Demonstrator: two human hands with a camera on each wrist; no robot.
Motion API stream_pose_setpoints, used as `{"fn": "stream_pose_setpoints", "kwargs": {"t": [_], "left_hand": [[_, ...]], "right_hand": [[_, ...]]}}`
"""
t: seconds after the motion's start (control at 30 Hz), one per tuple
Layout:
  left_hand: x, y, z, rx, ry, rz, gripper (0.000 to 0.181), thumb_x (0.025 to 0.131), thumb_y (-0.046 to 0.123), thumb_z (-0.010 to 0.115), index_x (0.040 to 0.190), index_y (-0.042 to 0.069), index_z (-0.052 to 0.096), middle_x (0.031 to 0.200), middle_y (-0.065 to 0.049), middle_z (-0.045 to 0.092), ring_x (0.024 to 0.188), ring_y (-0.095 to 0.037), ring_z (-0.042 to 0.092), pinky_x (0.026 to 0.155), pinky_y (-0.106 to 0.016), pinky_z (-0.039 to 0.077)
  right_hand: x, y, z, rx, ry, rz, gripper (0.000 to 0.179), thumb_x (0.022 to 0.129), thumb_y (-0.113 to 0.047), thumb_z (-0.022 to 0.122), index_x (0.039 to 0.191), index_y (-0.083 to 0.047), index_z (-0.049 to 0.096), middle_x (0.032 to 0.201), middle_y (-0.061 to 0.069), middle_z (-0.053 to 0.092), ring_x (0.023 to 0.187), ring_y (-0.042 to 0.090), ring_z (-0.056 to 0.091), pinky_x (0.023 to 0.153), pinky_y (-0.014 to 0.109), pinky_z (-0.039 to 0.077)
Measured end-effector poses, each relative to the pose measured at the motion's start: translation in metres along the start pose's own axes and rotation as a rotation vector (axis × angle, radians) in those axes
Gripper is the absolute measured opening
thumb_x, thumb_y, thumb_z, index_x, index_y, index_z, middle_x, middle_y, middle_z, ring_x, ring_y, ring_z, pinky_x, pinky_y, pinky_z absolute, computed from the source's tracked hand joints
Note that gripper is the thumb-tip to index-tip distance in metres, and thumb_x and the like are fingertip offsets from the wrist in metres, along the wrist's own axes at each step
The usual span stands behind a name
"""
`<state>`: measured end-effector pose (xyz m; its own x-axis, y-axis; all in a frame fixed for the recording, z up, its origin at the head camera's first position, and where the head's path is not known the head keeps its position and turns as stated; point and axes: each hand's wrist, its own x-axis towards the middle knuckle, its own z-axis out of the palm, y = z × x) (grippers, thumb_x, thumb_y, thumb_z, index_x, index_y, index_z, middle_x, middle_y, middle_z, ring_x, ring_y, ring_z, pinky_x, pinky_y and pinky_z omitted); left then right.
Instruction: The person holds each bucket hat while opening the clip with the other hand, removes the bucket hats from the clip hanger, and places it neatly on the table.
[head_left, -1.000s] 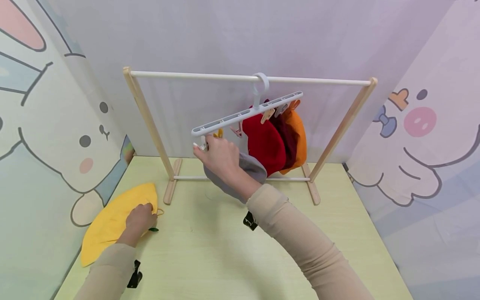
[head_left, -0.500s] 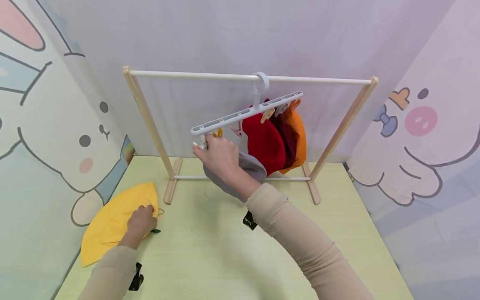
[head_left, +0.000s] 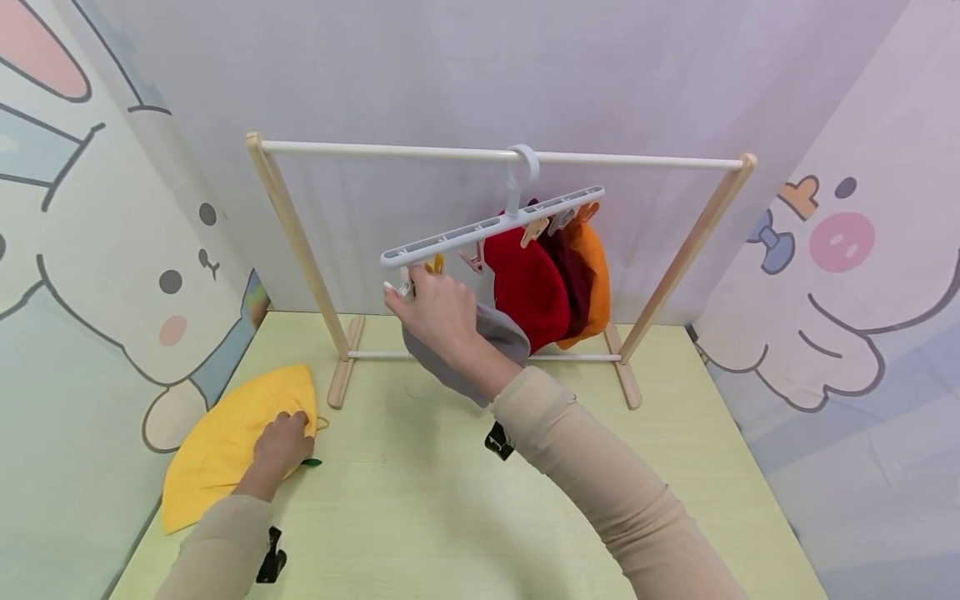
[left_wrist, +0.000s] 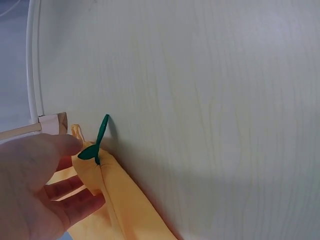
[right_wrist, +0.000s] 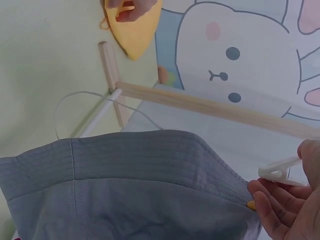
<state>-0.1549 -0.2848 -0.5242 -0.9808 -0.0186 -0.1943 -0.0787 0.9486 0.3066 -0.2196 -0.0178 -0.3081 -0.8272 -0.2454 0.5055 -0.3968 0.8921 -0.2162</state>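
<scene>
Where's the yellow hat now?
In the head view, the yellow hat lies on the table at far left, under the left hand, beside the rack's left foot.

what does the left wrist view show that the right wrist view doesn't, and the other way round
Only the left wrist view shows the green leaf and stem on the yellow fabric hat.

Only the right wrist view shows the grey fabric hat with rows of stitching, the right hand pinching a white plastic clip, and the printed cartoon rabbit.

Both show the yellow hat, the left hand on it, the pale tabletop and part of the pale wooden rack.
</scene>
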Motion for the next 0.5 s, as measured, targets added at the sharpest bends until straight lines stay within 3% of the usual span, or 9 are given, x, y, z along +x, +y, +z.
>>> {"fn": "stream_pose_setpoints", "kwargs": {"t": [0.5], "left_hand": [[-0.0001, -0.0016, -0.0077, 0.005, -0.034, 0.028, 0.035, 0.084, 0.015, 0.056, 0.111, -0.008, 0.054, 0.096, -0.024, 0.053, 0.081, -0.034, 0.053, 0.068, -0.047, 0.045]], "right_hand": [[0.0016, -0.0038, -0.0006, 0.007, 0.009, 0.017, 0.033, 0.087, -0.045, 0.051, 0.075, -0.015, 0.053, 0.053, -0.004, 0.045, 0.044, 0.012, 0.037, 0.039, 0.023, 0.030]]}}
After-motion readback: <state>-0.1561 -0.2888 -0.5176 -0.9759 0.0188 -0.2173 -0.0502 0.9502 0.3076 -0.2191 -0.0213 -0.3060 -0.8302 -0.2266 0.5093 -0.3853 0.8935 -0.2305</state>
